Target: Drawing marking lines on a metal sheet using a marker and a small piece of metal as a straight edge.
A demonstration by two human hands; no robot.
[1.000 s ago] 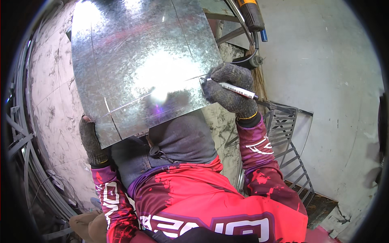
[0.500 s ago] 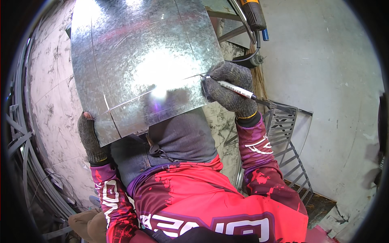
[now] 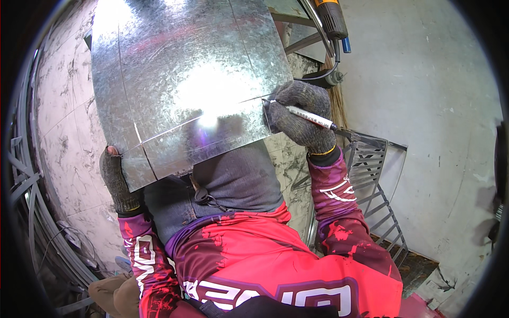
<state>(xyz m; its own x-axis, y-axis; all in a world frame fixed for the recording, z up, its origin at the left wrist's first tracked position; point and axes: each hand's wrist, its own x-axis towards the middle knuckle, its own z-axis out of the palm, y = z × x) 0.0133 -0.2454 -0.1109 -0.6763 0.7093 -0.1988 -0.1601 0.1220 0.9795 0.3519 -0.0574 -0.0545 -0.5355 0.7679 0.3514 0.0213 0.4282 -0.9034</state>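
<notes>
A shiny galvanized metal sheet (image 3: 175, 58) lies across the upper middle, its near edge above my lap, with dark lines drawn along both sides and one across near the bottom. My right hand (image 3: 303, 114), in a dark grey knitted glove, pinches a white marker pen (image 3: 310, 116) with a dark end. The pen's tip meets the sheet by its right edge, at the end of the cross line. At the lower left corner, my gloved left hand (image 3: 117, 177) grips the sheet's edge, thumb on top with its bare tip showing; the other fingers are hidden underneath.
A power tool (image 3: 333, 21) with an orange end and a cord hangs at the upper right, beside a metal frame. Right of my arm stands a grey metal lattice (image 3: 374, 164) against the pale wall (image 3: 424, 106). Long metal strips (image 3: 40, 212) are piled along the left.
Almost nothing differs. The sheet's left side and my left hand have shifted very slightly left; the marker pen stays at the same spot.
</notes>
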